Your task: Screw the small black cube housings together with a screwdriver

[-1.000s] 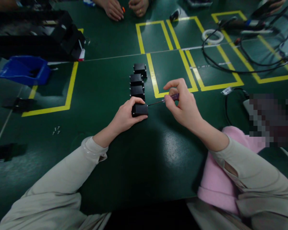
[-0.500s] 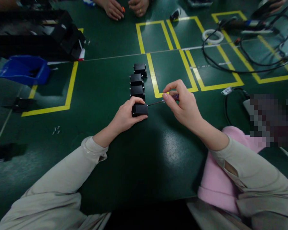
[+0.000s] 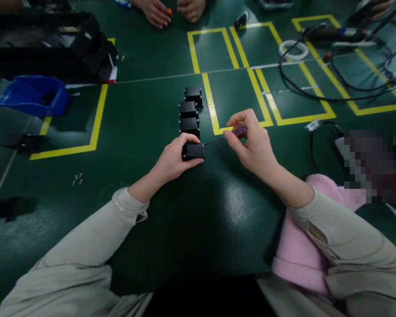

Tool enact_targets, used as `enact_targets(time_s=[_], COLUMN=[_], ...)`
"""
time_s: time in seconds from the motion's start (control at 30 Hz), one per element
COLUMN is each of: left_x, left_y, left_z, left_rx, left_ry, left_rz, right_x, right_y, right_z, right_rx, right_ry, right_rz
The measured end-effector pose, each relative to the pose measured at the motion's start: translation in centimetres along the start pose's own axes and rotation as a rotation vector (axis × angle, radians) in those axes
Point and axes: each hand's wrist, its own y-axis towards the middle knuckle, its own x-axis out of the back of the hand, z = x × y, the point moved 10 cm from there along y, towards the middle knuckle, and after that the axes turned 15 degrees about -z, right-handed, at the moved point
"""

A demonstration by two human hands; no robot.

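Note:
My left hand [image 3: 172, 159] is closed around a small black box [image 3: 194, 151] on the green table, fingers at its back and thumb along its front side. In my right hand [image 3: 254, 141] is a screwdriver [image 3: 239, 131] with a purplish handle, pinched between thumb and fingers. Its thin shaft points left, and the tip meets the box's right end at a small screw. Behind the held box, several similar black boxes [image 3: 188, 124] stand in a row leading away from me, with shiny screws at their ends. A few loose screws [image 3: 77, 178] lie left of my left forearm.
A blue bin [image 3: 34, 96] and a large black rack [image 3: 53, 53] stand at the left. Yellow tape [image 3: 214, 115] marks rectangles on the table. Black cable [image 3: 333, 97] and a white ring [image 3: 293, 50] lie right. Another person's hands [image 3: 156, 13] rest at the far edge. Pink cloth [image 3: 298, 251] lies under my right arm.
The screwdriver handle has turned a little in my right hand, and more of it shows between the fingers. My left hand and the boxes keep their places.

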Motion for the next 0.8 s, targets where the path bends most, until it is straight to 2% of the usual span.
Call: enact_targets(time_s=[0.2, 0.67, 0.8], left_x=[0.12, 0.0, 0.02], left_y=[0.04, 0.02, -0.03], left_z=[-0.19, -0.02, -0.07], left_rx=[0.0, 0.017, -0.002], left_ry=[-0.01, 0.007, 0.006], left_rz=[-0.003, 0.001, -0.003], right_x=[-0.09, -0.12, -0.15], right_y=[0.05, 0.27, 0.14], right_z=[-0.08, 0.68, 0.28], right_rx=[-0.057, -0.011, -0.04], right_ry=[0.025, 0.054, 0.048], right_rz=[0.021, 0.034, 0.036])
